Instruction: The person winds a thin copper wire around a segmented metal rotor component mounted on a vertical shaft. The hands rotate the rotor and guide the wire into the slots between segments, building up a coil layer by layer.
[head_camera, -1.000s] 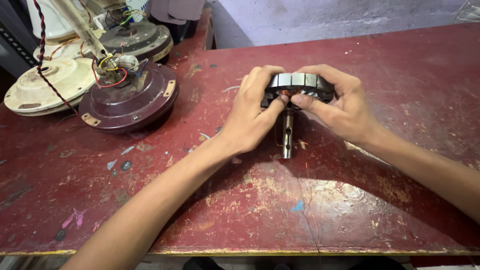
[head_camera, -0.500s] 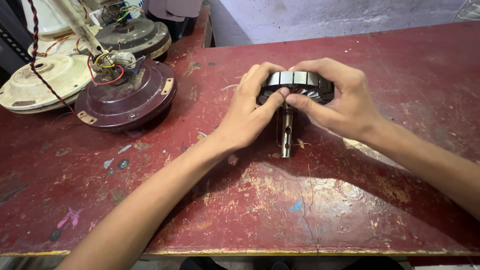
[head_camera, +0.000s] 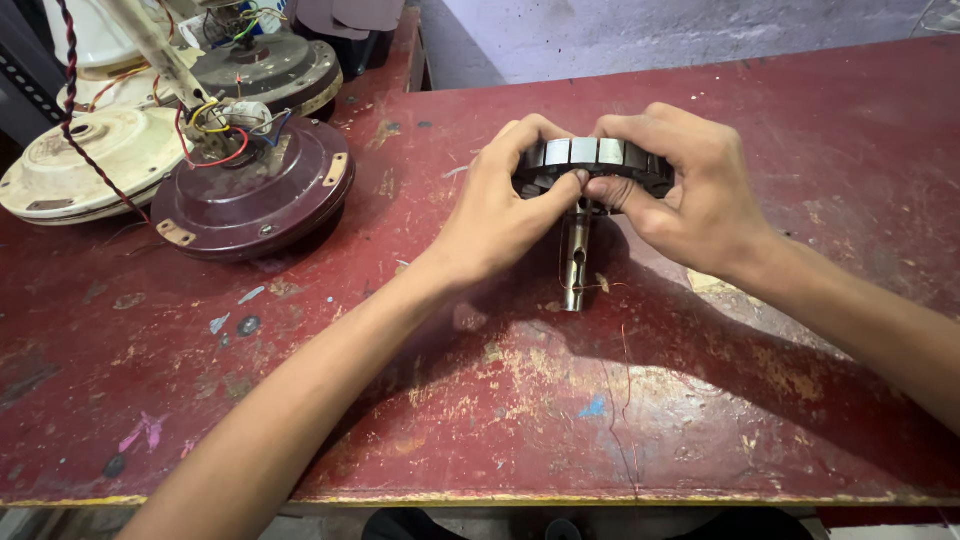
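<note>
Head view: both hands meet over the middle of a worn red table (head_camera: 700, 420), holding one thing between them. That thing is a round metal stator core (head_camera: 590, 158), a ring of dark and shiny steel segments, with a steel shaft (head_camera: 574, 262) running down from its centre toward the tabletop; the shaft's lower end appears to rest on the table. The left hand (head_camera: 497, 222) grips the ring's left side, fingers curled over the top edge and the thumb pressed in underneath, its tip near the top of the shaft. The right hand (head_camera: 690, 190) grips the right side the same way, fingers wrapped over the rim, thumb tucked below and almost touching the left thumb. Both hands are closed tight on the core. A thin copper wire (head_camera: 625, 345) trails from under the core across the table toward the near edge.

Well apart, at the left rear of the table, sits a maroon fan motor housing (head_camera: 255, 195) with coloured wires (head_camera: 215, 125) bunched at its hub. Just behind and left of it lies a cream fan housing (head_camera: 70, 165), and further back a dark grey housing (head_camera: 270, 65). A red and black twisted cord (head_camera: 85, 130) crosses the cream one
</note>
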